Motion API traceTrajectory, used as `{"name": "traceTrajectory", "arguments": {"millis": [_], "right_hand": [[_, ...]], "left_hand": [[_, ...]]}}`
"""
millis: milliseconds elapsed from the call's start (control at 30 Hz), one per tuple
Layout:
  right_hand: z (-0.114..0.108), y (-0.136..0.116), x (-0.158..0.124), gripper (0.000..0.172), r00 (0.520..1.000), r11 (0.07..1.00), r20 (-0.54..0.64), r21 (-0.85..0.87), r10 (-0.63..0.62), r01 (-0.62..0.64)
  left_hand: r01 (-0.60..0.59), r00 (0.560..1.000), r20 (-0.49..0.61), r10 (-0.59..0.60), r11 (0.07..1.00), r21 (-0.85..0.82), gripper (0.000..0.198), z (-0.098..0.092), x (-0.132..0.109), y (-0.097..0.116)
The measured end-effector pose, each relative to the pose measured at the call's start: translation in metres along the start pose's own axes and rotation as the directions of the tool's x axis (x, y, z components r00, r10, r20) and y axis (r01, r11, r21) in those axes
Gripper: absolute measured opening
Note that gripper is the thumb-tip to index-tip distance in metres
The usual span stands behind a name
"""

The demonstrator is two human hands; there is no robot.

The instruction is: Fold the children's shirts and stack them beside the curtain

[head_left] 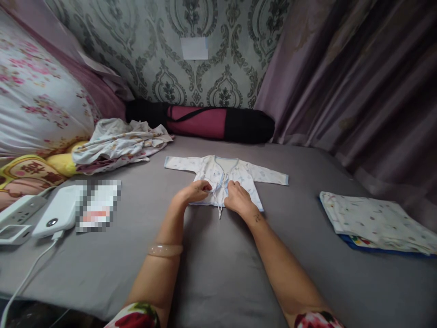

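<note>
A small white baby shirt (256, 175) with pale blue trim and a faint print lies spread on the grey bed sheet, sleeves out to both sides. Thin white tie strings (220, 212) hang down its front and past the hem. My left hand (197, 191) is over the left front panel, fingers curled in a pinch at a tie by the middle opening. On the right front panel, my right hand (238, 197) has its fingers closed on the cloth beside the opening. The fingertips of both hands are partly hidden.
Folded cloths (375, 223) lie at the right. On the left are a crumpled cloth (119, 143), a white power bank (61, 214) with a cable, a power strip (20, 210) and a blurred packet (99, 207). A black and maroon bag (198, 122) lies along the wall.
</note>
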State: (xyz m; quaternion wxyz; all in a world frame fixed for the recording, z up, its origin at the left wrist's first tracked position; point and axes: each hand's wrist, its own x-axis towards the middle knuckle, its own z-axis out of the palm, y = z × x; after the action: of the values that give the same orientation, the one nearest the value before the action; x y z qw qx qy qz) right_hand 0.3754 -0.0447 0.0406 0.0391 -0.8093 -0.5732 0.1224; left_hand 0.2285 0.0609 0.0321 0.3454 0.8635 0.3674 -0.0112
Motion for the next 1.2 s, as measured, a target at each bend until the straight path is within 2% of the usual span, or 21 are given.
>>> {"name": "traceTrajectory", "arguments": {"millis": [200, 367, 567, 633, 700, 767, 833, 933, 1000, 1067, 1200], "right_hand": [[0.002, 0.01, 0.007, 0.03, 0.999, 0.997, -0.038, 0.077, 0.017, -0.014], [0.007, 0.021, 0.016, 0.031, 0.995, 0.991, -0.071, 0.121, 0.064, -0.055], [0.005, 0.048, 0.026, 0.023, 0.986, 0.946, 0.009, 0.281, -0.169, 0.159], [0.005, 0.055, 0.03, 0.02, 0.99, 0.941, -0.033, 0.309, -0.135, 0.139], [0.004, 0.059, 0.033, 0.019, 0.992, 0.922, -0.116, 0.379, -0.037, 0.079], [0.002, 0.06, 0.036, 0.019, 0.981, 0.848, -0.188, 0.527, 0.051, 0.057], [-0.002, 0.057, 0.036, 0.021, 0.97, 0.711, -0.211, 0.7, 0.121, 0.064], [-0.011, 0.05, 0.033, 0.026, 0.975, 0.468, -0.143, 0.883, 0.172, 0.047], [-0.016, 0.044, 0.03, 0.029, 0.983, 0.352, -0.099, 0.935, 0.155, 0.038], [-0.019, 0.039, 0.027, 0.031, 0.986, 0.308, -0.102, 0.95, 0.13, 0.057], [-0.019, 0.033, 0.024, 0.035, 0.987, 0.341, -0.144, 0.934, 0.077, 0.11]], "left_hand": [[-0.004, 0.985, -0.173, -0.007, 0.998, -0.061, 0.024, 0.009, 0.01, -0.006], [0.024, 0.968, -0.247, -0.04, 0.998, -0.064, 0.024, 0.009, 0.012, -0.006], [0.035, 0.952, -0.299, -0.062, 0.995, -0.094, 0.022, 0.005, 0.009, -0.001], [0.035, 0.944, -0.323, -0.069, 0.993, -0.111, 0.022, 0.002, 0.007, 0.002], [0.034, 0.923, -0.374, -0.087, 0.989, -0.146, 0.024, -0.001, 0.004, 0.006], [0.029, 0.894, -0.436, -0.106, 0.983, -0.179, 0.027, -0.006, 0.001, 0.013], [0.015, 0.871, -0.48, -0.106, 0.982, -0.191, 0.031, -0.009, -0.003, 0.022], [-0.023, 0.863, -0.501, -0.071, 0.984, -0.179, 0.036, -0.009, -0.005, 0.033], [-0.05, 0.877, -0.479, -0.033, 0.986, -0.159, 0.036, -0.006, -0.005, 0.038], [-0.085, 0.907, -0.42, 0.026, 0.989, -0.121, 0.034, 0.001, -0.002, 0.042], [-0.16, 0.949, -0.275, 0.152, 0.987, -0.009, 0.027, 0.017, 0.005, 0.044]]}}
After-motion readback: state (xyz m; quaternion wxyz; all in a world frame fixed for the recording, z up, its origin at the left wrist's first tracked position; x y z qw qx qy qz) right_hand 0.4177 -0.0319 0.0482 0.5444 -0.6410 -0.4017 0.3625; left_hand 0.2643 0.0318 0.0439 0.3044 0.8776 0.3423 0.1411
